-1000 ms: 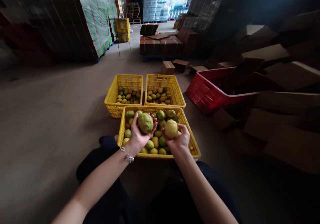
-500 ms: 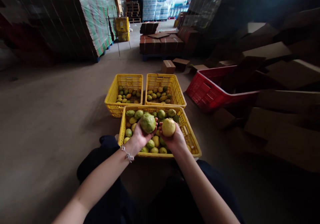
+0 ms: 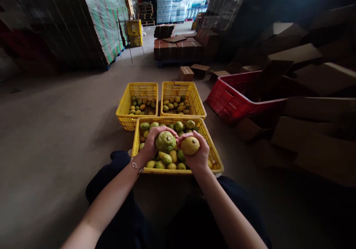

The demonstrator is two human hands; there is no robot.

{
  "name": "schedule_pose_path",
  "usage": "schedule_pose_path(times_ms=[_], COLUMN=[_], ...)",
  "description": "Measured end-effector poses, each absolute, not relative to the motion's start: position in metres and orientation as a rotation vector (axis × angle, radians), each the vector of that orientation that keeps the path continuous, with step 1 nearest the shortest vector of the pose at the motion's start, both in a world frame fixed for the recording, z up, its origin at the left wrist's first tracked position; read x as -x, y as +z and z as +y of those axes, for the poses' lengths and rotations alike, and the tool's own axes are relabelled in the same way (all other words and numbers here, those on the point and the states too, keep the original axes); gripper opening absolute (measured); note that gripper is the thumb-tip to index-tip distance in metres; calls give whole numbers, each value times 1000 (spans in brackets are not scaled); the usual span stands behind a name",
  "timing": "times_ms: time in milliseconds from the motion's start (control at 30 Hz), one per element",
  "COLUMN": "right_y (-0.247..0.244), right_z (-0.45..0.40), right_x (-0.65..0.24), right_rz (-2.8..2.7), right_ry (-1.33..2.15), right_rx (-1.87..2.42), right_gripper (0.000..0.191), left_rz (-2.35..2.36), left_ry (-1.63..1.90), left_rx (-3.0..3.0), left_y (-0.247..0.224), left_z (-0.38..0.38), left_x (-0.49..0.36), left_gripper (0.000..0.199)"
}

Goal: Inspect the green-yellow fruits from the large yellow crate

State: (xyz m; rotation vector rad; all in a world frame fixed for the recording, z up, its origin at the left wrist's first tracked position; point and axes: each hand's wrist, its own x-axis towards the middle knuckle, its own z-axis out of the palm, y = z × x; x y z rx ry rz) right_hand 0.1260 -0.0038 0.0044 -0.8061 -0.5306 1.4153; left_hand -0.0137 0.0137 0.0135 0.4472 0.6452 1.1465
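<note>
Over the near yellow crate [image 3: 135,145], my left hand [image 3: 151,142] is wrapped round a large, bumpy green lemon [image 3: 165,141]. Its stem-end spot faces me, and fingers curl over the top. Close beside it, my right hand [image 3: 202,153] grips a smaller yellow lemon [image 3: 190,145] from behind and the right side, one end of the fruit turned towards me. The fingertips of both hands nearly meet between the two fruits. Below them the crate holds many green and yellow lemons [image 3: 167,159], partly hidden by my hands.
Behind the near crate stand a left yellow crate [image 3: 122,110] and a right yellow crate [image 3: 199,106], each with a layer of fruit. A red crate [image 3: 222,100] and loose cardboard [image 3: 311,130] lie to the right. Further back are stacked flat cartons [image 3: 178,50] and a wrapped pallet [image 3: 102,22].
Both hands have turned from cradling the lemons underneath to holding them from behind and above. The lemons have rotated so their ends face me, and the yellow one shifted slightly right.
</note>
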Motion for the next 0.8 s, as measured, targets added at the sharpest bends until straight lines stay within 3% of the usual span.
schedule_pose_path(times_ms=[433,667,800], right_y=[2,-2,-9], right_z=[-15,-8,1], right_x=[-133,-130,-127], right_rz=[-780,-648,-412], right_ry=[1216,1323,1542], right_rx=[747,721,734], right_gripper=[25,26,30], left_rz=[645,652,755], left_ry=[1089,1188,1123], left_rx=[-1047,-968,-568], left_y=[14,14,8], left_z=[0,4,15], left_x=[19,13,4], left_gripper=[20,19,22])
